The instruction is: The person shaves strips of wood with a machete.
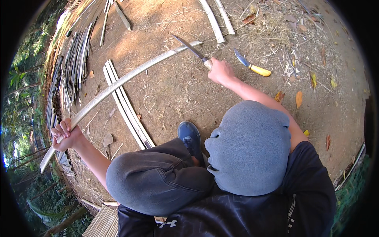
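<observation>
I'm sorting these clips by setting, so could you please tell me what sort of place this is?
Most likely an outdoor bamboo-working spot at the edge of woodland: bare dirt ground strewn with shavings, split bamboo strips laid out, a bundle of bamboo poles along the edge, and green trees beyond.

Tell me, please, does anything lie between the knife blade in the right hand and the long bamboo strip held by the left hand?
Nothing visible does. The right hand holds the knife with its blade already crossing the bamboo strip near its far end, while the left hand grips the strip's near end.
</observation>
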Demonstrator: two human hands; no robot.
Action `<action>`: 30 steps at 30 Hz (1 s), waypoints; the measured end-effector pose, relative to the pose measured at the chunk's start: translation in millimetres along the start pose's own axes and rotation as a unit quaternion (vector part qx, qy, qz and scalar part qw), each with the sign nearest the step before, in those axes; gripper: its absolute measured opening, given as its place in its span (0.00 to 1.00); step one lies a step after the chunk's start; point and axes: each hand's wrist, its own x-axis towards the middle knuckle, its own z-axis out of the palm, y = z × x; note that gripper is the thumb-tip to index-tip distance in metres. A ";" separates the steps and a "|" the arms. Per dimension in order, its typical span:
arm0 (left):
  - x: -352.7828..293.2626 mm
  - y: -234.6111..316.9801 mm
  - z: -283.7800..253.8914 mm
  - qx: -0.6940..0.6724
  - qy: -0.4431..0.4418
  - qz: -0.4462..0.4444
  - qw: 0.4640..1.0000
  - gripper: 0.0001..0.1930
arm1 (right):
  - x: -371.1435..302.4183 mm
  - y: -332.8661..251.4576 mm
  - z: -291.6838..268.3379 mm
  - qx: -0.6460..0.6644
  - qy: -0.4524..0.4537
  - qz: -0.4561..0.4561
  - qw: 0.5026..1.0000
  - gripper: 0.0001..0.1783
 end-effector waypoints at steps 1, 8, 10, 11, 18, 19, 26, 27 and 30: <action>0.2 -0.8 1.8 -0.006 -0.008 -0.002 1.000 0.10 | -3.1 5.8 4.6 0.003 0.007 -0.016 1.000 0.20; 3.3 1.5 -0.7 0.004 -0.018 -0.002 1.000 0.10 | 22.2 36.5 4.0 -0.021 0.035 0.020 0.999 0.19; 3.8 -4.9 -4.6 0.005 -0.009 -0.014 1.000 0.09 | 11.4 31.1 8.7 -0.023 0.052 0.027 0.998 0.19; 3.6 -10.4 -6.8 0.008 0.009 -0.013 1.000 0.09 | 5.3 32.7 6.9 0.003 0.046 0.033 0.998 0.20; -0.1 1.6 -2.3 0.003 -0.012 -0.014 1.000 0.09 | 21.1 49.8 -2.2 -0.054 0.047 0.061 0.996 0.21; -0.9 -2.9 -2.2 0.000 -0.006 -0.016 1.000 0.09 | 21.6 55.8 -2.9 -0.067 0.035 0.067 0.995 0.21; 1.5 25.8 -17.6 -0.004 -0.048 -0.016 0.999 0.09 | 29.9 72.8 -5.6 0.029 0.073 0.066 0.995 0.16; 0.9 19.9 -15.5 -0.013 -0.062 -0.026 0.998 0.09 | 32.0 77.1 -5.4 0.064 0.088 0.043 0.993 0.14; -1.7 6.3 -7.2 0.007 -0.048 -0.016 0.999 0.08 | 40.8 83.5 -7.2 0.200 0.058 0.021 0.978 0.11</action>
